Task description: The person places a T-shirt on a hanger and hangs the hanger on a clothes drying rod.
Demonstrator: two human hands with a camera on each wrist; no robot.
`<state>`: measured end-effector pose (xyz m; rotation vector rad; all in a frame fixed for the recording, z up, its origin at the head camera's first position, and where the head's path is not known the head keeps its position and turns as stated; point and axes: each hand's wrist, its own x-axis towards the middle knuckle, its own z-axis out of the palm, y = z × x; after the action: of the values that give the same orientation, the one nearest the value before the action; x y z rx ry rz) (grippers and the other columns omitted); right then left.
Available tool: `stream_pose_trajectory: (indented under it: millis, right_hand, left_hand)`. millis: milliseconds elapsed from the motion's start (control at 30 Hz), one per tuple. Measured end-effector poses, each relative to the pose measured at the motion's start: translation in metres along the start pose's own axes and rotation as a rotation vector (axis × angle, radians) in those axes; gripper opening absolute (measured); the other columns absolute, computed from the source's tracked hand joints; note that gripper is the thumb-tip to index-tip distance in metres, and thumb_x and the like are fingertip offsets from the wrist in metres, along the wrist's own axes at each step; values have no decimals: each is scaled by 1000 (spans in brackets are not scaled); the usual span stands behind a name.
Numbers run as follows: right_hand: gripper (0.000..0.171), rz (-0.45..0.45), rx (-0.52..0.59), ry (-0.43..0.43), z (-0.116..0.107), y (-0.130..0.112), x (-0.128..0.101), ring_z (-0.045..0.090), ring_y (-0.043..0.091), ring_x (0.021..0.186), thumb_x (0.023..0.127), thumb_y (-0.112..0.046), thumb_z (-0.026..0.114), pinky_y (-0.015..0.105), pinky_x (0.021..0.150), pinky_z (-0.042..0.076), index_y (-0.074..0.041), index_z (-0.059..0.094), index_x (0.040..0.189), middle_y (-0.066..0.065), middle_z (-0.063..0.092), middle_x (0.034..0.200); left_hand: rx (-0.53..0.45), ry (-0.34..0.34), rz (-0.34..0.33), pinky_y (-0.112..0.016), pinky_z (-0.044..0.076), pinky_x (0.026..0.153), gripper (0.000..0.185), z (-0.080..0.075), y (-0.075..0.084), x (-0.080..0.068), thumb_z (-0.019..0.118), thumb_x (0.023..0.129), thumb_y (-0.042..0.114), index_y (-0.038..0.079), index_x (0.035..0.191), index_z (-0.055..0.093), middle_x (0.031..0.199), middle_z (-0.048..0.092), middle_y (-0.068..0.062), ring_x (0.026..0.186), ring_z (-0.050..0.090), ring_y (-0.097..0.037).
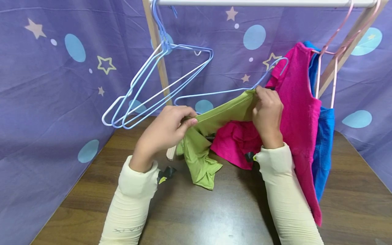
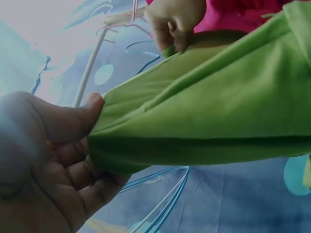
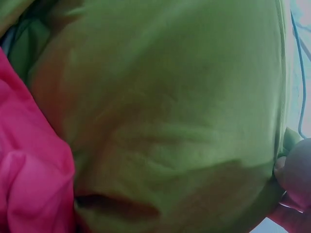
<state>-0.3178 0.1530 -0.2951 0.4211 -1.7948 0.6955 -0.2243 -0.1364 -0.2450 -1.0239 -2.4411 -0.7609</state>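
Note:
A light green garment (image 1: 228,109) is stretched by its hemmed edge between the two hands, its lower part draping to the tabletop. At the left end of that edge, my left hand (image 1: 166,127) pinches the cloth between thumb and fingers. My right hand (image 1: 267,114) grips the right end, close to the neck of a light blue wire hanger (image 1: 214,93). The hanger lies behind the edge, its hook up at the right and its lower part hidden by the cloth. In the left wrist view, the green cloth (image 2: 209,114) shows two layers parted at the edge.
Several blue and white hangers (image 1: 165,85) hang at the left of a white rail (image 1: 263,2). At the right, a pink garment (image 1: 301,119) and a blue garment (image 1: 325,143) hang on pink hangers (image 1: 335,54). Crumpled pink cloth (image 1: 235,143) lies on the wooden table (image 1: 220,217).

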Motion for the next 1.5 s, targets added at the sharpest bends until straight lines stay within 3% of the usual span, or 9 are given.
stream_pose_trajectory:
  millis: [300,633,800,1000,1133,1267,1400,1500]
  right_hand:
    - [28,-10,-31,-44,-2,7,1,59,47,82,80,16,43,54,73,46,6,67,90,23,69,89]
    - [42,-84,-22,-126,-6,10,0,64,44,90,80,16,40,53,82,51,5,73,102,23,72,95]
    - [46,-133,56,-116,-6,9,0,66,41,92,78,18,39,51,84,52,3,74,103,21,73,96]
    - [39,-181,184,-82,-2,6,0,66,37,89,79,19,43,46,83,51,2,74,96,18,73,91]
    - [40,-193,221,-61,-1,3,1,66,38,87,79,19,42,45,82,50,2,74,96,18,72,89]
    - [43,-176,229,-31,-1,1,2,65,39,84,79,19,42,46,81,49,2,76,99,17,72,87]
    - [45,-153,203,-26,-2,-1,1,63,40,83,78,18,42,47,80,49,2,76,102,18,72,88]
    - [46,-123,168,-24,-2,-2,1,63,41,84,77,17,42,48,80,48,1,76,103,19,72,88]
  left_hand:
    - [39,71,24,-35,50,70,4,-15,0,-8,71,95,5,3,93,74,85,71,-3,72,58,-17]
    - [43,111,69,-35,51,69,4,-24,0,-15,71,94,2,3,91,74,86,73,-4,72,60,-16]
    - [32,87,117,-34,51,69,4,-21,0,-12,71,93,0,3,90,73,83,70,-4,72,59,-15]
    - [8,59,137,-33,51,71,3,-14,-6,-8,73,92,1,2,93,75,84,70,-3,73,59,-14]
    - [-5,51,95,-34,51,74,5,-12,-10,-7,76,91,5,2,95,77,87,69,-3,77,60,-15]
    - [20,47,3,-37,49,80,12,-12,-10,-7,77,92,14,4,99,75,94,68,-5,85,61,-19]
    - [36,56,-104,-35,46,73,16,-10,-6,-6,75,94,20,6,96,68,85,62,-5,76,56,-19]
    - [41,62,-131,-34,43,65,18,-11,-3,-6,72,97,23,8,89,65,75,58,-2,66,51,-17]
